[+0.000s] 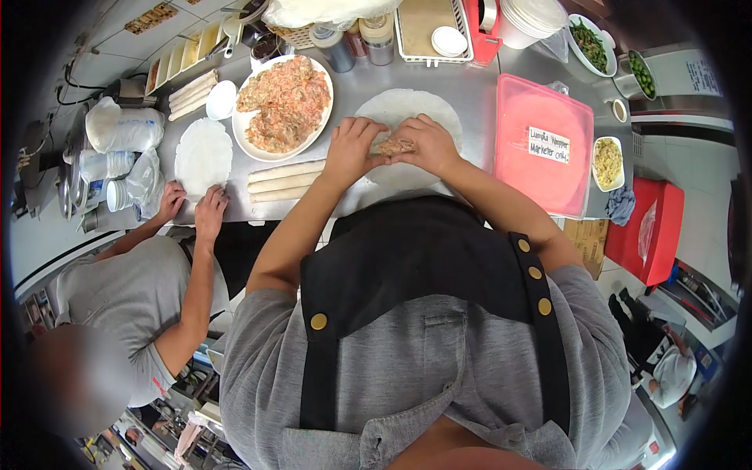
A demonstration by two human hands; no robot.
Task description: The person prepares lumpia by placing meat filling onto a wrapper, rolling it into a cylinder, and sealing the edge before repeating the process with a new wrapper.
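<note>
A round white lumpia wrapper (407, 102) lies flat on the steel table in front of me. Over it, both hands press a small lump of meat filling (395, 146) between them. My left hand (356, 149) curls its fingers around the lump's left end. At the right end, my right hand (427, 146) is closed with its thumb and fingers on the same filling. Part of the lump is hidden under my fingers. Left of my hands stands a white plate (242, 139) heaped with pinkish meat filling. Rolled lumpia (270, 182) lie side by side near my left forearm.
To the right is a pink lidded container (580, 192) with a handwritten label. At the left, a co-worker's hands touch another wrapper (204, 153). Sauce bottles (377, 43) and a white basket (435, 31) line the back. A small bowl (608, 163) stands far right.
</note>
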